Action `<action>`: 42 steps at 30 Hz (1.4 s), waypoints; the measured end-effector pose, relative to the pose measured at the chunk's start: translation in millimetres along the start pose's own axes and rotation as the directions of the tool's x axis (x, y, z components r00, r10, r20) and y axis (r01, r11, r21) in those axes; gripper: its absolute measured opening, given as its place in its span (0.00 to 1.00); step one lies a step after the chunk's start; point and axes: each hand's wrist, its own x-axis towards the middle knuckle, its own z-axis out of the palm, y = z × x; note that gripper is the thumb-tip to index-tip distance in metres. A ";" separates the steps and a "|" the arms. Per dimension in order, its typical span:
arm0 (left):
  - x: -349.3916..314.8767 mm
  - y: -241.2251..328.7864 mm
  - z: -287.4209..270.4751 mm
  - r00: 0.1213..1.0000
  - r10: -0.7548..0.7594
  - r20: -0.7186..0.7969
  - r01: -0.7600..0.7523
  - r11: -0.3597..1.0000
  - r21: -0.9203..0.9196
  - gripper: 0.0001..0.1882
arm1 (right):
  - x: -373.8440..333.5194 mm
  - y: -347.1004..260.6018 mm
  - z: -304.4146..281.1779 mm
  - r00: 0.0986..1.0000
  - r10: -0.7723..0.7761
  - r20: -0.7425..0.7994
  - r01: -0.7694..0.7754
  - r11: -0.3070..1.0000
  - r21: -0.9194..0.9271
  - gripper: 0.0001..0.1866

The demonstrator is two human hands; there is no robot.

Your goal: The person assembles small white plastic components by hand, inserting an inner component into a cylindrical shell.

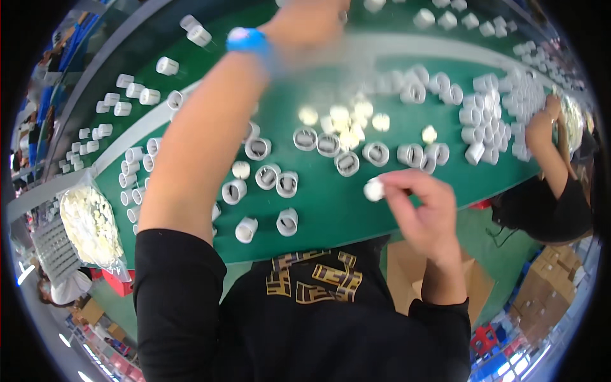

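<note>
My right hand [423,207] is above the near edge of the green table, thumb and forefinger pinched on a small white round cap [373,190]. My left arm stretches far across the table, a blue band [247,41] around its wrist. At the top edge my left hand [309,25] is smeared by motion, and its fingers do not show clearly. Between the hands lies a loose pile of cream-coloured caps [347,124]. Around it stand several open white cups [347,163] with dark shapes inside. More white cups [268,176] stand by my left forearm.
A clear plastic bag of cream pieces [92,223] lies at the table's left end. On the right is a dense cluster of white cups [487,121], beside another person's arm [541,137]. White cups [149,96] dot the far strip. A cardboard box [468,280] stands below the table.
</note>
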 end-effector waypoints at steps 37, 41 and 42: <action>-283.9 168.5 -26.7 0.914 -0.304 -0.269 0.080 0.784 -0.615 0.27 | -31.4 -37.5 73.9 0.899 -0.432 -0.071 0.416 0.894 -0.165 0.20; -283.6 168.8 -29.9 0.914 -0.282 -0.292 0.082 0.832 -0.549 0.26 | -32.7 -38.4 74.0 0.902 -0.423 -0.081 0.411 0.902 -0.131 0.19; -283.2 169.0 -30.5 0.915 -0.281 -0.289 0.082 0.832 -0.549 0.26 | -32.7 -39.0 73.2 0.919 -0.388 -0.067 0.384 0.921 -0.067 0.18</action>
